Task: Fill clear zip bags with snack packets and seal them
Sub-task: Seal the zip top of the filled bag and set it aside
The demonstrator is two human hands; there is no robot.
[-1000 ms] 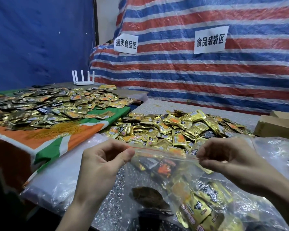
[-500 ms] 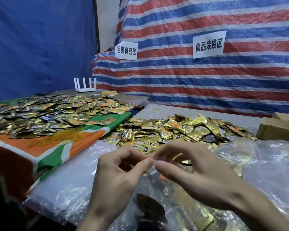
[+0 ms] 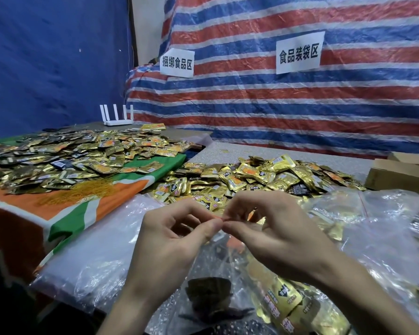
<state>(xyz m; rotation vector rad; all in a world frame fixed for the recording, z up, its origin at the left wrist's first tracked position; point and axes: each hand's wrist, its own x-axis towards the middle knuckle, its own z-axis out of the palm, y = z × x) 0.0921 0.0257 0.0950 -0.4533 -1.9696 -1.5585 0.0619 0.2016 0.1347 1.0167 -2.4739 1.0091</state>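
Note:
A clear zip bag (image 3: 230,269) holding gold snack packets (image 3: 283,301) hangs in front of me, low in the view. My left hand (image 3: 172,240) and my right hand (image 3: 271,228) meet at the bag's red zip strip (image 3: 224,218); each pinches it between thumb and forefinger, fingertips almost touching. Behind my hands lies a heap of loose gold snack packets (image 3: 259,175) on the grey table.
More packets (image 3: 70,155) cover a green-and-orange cloth (image 3: 82,213) on the left. Empty clear bags (image 3: 87,262) lie at lower left, filled bags (image 3: 373,226) on the right. Cardboard boxes (image 3: 397,175) stand far right. A white router (image 3: 117,116) sits at the back.
One second ago my hands held the zip strip far apart at its two ends. They have come together at the middle of the strip, and the bag mouth has bunched between them.

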